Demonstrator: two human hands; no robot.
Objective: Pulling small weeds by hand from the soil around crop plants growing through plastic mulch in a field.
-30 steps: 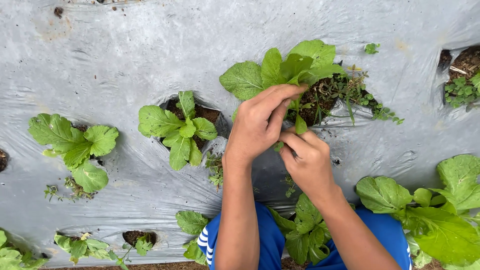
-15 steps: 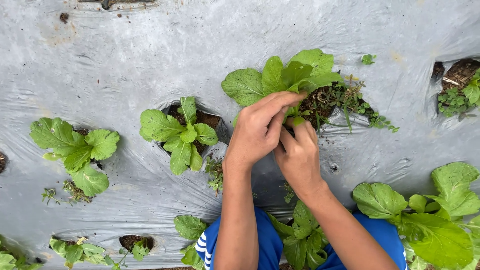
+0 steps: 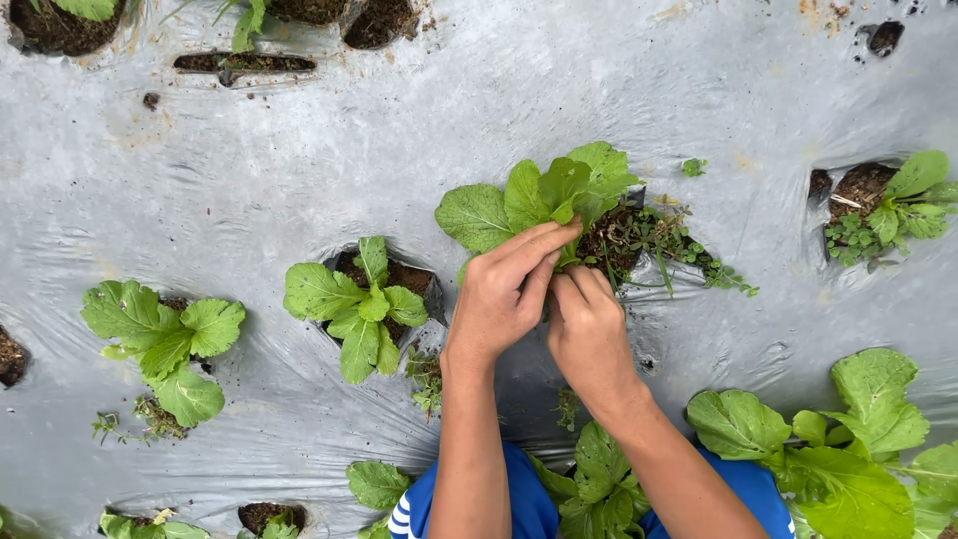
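Leafy seedling (image 3: 544,195) sits just beyond left hand (image 3: 504,294) and right hand (image 3: 587,329), fingertips touching its base.

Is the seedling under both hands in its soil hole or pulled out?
In: the seedling sits over its soil hole; left hand and right hand hide its base.

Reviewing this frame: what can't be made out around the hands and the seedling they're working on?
- Head view: the base of the leafy seedling is hidden behind the left hand and right hand.
- Both hands' fingertips vanish under its leaves, so any grip is unclear.
- The planting hole is partly masked by small weeds.
- The bottom edge crops the forearms.
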